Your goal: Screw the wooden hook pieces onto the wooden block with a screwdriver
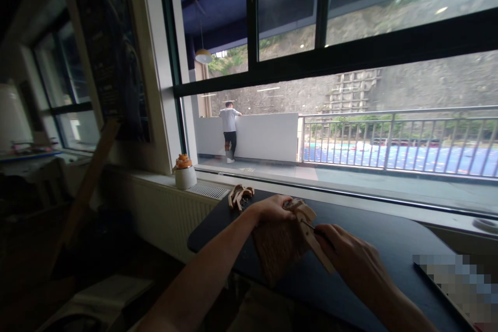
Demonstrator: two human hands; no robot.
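My left hand is closed around the far end of a wooden assembly, its thumb and fingers gripping the top. A pale wooden piece with small holes slants down from there toward me. Below my left hand is a brown, textured panel that looks woven and reaches the table's near edge. My right hand is closed on a thin, screwdriver-like tool; its tip points at the pale wood. Whether the tip sits in a hole is too small to tell. Curved wooden parts lie to the left on the table.
The dark table has rounded corners and stands against a window sill. A white pot with an orange top is on the sill, above a radiator. A blurred-out flat object lies at right. Outside, a person leans on a wall.
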